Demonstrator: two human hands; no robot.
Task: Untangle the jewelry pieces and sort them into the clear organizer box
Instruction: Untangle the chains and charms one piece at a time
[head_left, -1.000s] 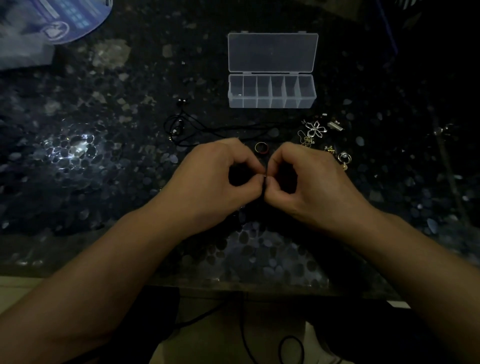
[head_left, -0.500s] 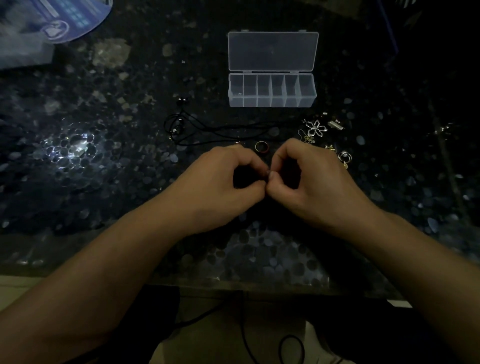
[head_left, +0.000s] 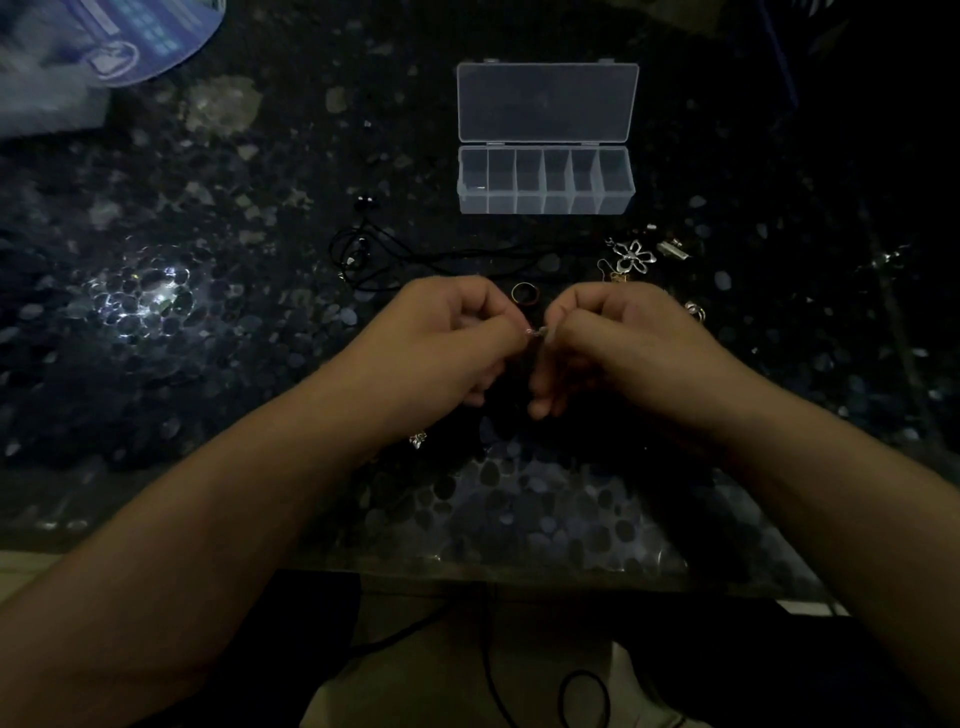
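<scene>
Basically just started: left hand (head_left: 447, 340) & right hand (head_left: 618, 338) each pinch a tiny silver piece (head_left: 536, 331) between them, above the desk (head_left: 519, 509). Organizer box (head_left: 545, 179) open, compartments look empty; ring (head_left: 523, 293), flower pendant (head_left: 631, 254), black cord (head_left: 395, 257) unsorted.

Two bare forearms in frame, no sleeves visible up to the frame edges. Left hand (head_left: 447, 338) and right hand (head_left: 628, 343): no rings, no watch, no bracelets, no gloves visible; nails look short and unpainted where they show, though light is too dim for finer detail. Bottom of frame shows dark clothing at the lap, too dark to tell the garment or its colour.
</scene>
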